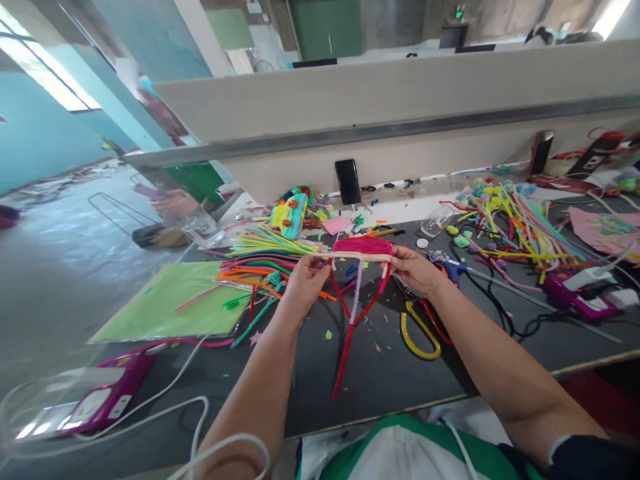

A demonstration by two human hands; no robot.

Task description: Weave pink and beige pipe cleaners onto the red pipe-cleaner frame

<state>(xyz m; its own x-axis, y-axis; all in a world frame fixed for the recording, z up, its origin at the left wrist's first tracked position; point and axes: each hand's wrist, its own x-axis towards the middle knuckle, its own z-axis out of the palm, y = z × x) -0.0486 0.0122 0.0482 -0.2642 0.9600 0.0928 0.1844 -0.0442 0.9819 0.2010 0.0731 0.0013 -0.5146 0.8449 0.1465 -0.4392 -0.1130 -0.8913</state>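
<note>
Between my hands is a pipe-cleaner craft piece, held up above the dark table. It has a flat magenta panel with a cream strip along its lower edge. Red legs and one lilac stem run down from it and meet in a single red stem. My left hand pinches the strip's left end. At the right end, my right hand grips it between thumb and fingers. Scissors with one yellow and one red handle lie just below my right hand. A blue glue gun lies beside that wrist, partly hidden.
Bundled pipe cleaners lie at the left, near a green sheet. More pipe cleaners are heaped at the right. A phone leans on the partition. Purple power strips and cables lie at both sides. Another person's hand shows at left.
</note>
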